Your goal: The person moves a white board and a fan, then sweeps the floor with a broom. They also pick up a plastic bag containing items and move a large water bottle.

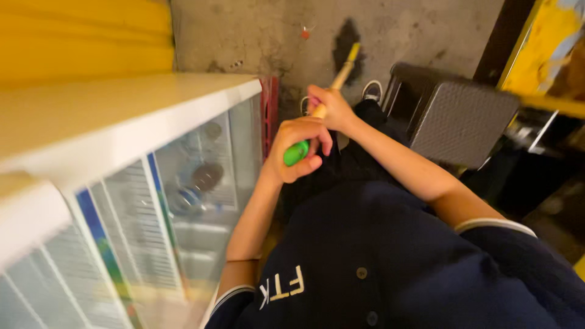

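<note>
Concrete floor (396, 30), glass-door cooler (183, 183) left. Wooden broom handle (341, 76), green-capped, runs near-to-far downward; left hand (298, 155) closed on cap, right hand (332, 109) closed farther along.

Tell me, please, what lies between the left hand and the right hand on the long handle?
In the head view, only a short bare stretch of the wooden handle shows between left hand and right hand.

Blue-green label strip (97, 234) on glass cooler door (201, 183), left.
</note>
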